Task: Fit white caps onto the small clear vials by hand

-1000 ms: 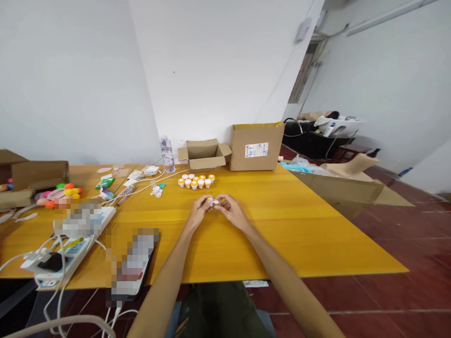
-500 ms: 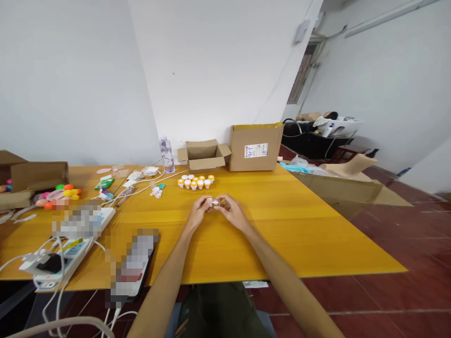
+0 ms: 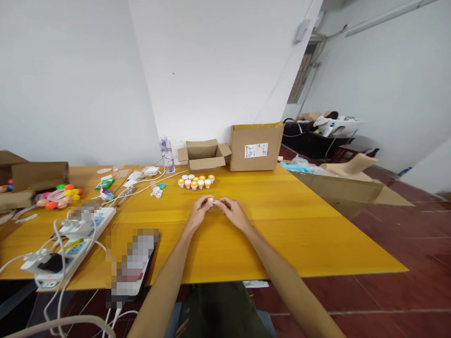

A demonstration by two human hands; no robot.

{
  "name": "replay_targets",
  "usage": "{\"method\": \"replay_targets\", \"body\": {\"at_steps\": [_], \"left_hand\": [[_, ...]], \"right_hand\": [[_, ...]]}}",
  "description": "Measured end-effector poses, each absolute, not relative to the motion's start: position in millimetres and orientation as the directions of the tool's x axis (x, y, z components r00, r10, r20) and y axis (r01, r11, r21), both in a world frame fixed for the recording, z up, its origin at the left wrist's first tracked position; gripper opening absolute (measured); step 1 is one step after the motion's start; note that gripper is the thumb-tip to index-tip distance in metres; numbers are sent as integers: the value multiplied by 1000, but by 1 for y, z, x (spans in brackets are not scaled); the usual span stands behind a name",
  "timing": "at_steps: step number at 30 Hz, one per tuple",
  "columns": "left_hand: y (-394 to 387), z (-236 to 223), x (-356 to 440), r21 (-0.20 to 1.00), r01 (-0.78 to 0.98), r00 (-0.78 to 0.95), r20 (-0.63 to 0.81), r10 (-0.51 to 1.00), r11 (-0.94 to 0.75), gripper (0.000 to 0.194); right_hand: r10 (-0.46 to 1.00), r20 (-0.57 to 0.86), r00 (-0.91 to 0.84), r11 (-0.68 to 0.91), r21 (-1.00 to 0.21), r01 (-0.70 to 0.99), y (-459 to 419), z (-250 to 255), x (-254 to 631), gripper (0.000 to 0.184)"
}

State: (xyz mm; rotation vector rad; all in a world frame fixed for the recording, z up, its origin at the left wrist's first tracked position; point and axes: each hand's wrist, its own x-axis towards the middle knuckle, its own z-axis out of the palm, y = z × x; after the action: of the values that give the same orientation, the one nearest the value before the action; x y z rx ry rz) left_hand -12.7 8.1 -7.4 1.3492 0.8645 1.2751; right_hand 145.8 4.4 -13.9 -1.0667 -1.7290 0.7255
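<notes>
At twelve o'clock from me, my left grip [image 3: 199, 210] and right grip [image 3: 233, 211] pinch a tiny white-and-orange piece [image 3: 211, 201], likely light, hard, smooth plastic that could slip, so I'd hold its sides.

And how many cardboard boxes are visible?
4: one box at the picture's left edge, a small open box at the back of the table, a taller box beside it, a fourth box past the table's right edge. Others may be hidden.
</notes>
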Motion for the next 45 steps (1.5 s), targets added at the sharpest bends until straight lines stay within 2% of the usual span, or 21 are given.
{"method": "replay_targets", "body": {"at_steps": [12,22,45], "left_hand": [[8,-9,-14,970,-129,164,224,961,-204,35],[6,-7,-15,969,-130,174,232,957,-212,25],[3,-6,-17,972,-159,161,199,967,-173,22]], "right_hand": [[873,457,-170,487,-833,262,4,-13,143,24],[901,404,-156,432,-864,260,4,-12,144,30],[917,361,-172,390,-902,188,5,-12,143,32]]}}
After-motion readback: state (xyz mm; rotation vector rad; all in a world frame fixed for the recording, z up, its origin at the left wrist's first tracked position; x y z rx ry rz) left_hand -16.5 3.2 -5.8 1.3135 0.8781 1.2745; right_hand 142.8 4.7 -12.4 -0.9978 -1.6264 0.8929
